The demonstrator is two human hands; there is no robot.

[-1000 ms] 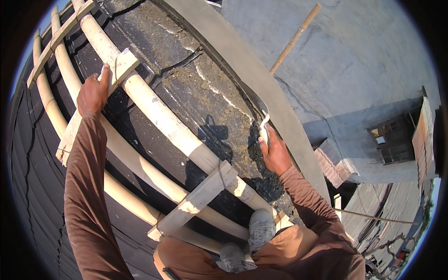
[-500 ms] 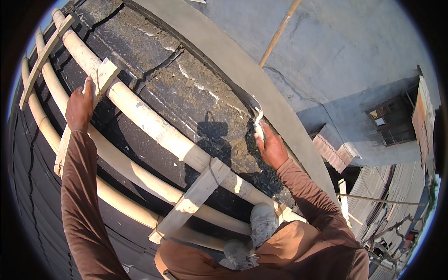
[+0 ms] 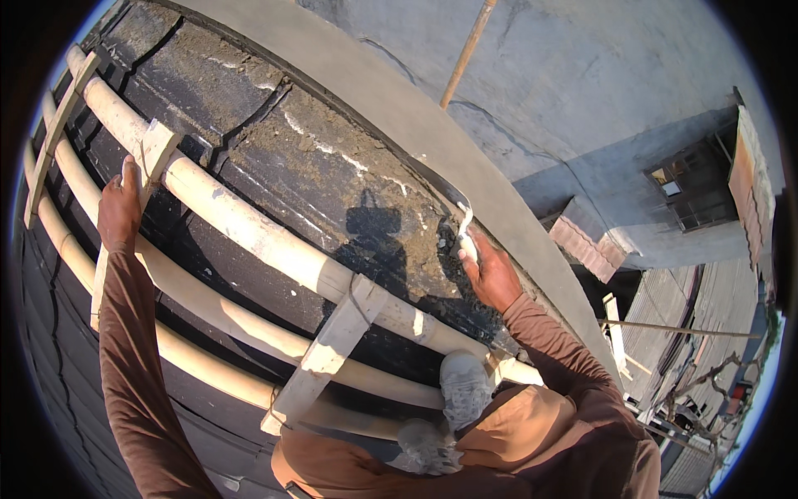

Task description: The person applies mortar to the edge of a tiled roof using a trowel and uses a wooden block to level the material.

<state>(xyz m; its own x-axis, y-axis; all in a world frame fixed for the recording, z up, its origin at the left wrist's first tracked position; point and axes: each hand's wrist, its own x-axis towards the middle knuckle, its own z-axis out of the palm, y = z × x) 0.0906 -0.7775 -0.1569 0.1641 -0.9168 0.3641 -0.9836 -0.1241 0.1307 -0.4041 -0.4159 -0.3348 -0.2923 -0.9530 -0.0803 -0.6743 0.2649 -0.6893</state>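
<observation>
My left hand [image 3: 120,208] is closed around the wooden crosspiece [image 3: 156,151] lashed across the bamboo poles [image 3: 241,220]. A trowel [image 3: 465,224] with a white handle is gripped in my right hand [image 3: 496,276]. Its thin blade, seen nearly edge-on, lies along the inner edge of the smooth grey cement band [image 3: 399,108]. Whether any mortar is on the blade I cannot tell. Beside it, rough mortar [image 3: 320,150] with white streaks covers the upper roof tiles, and a dark wet-looking patch lies next to my right hand.
A nearer wooden crosspiece [image 3: 332,349] ties the poles by my feet, and a mortar-smeared shoe [image 3: 465,389] rests there. Dark roof tiles [image 3: 62,358] slope away left. Beyond the band stand a grey wall [image 3: 582,75], an upright bamboo pole [image 3: 468,54] and lower corrugated roofs [image 3: 698,299].
The view has swung slightly right. My right hand and the trowel have come a little toward me along the cement band. My left hand keeps its hold on the crosspiece.
</observation>
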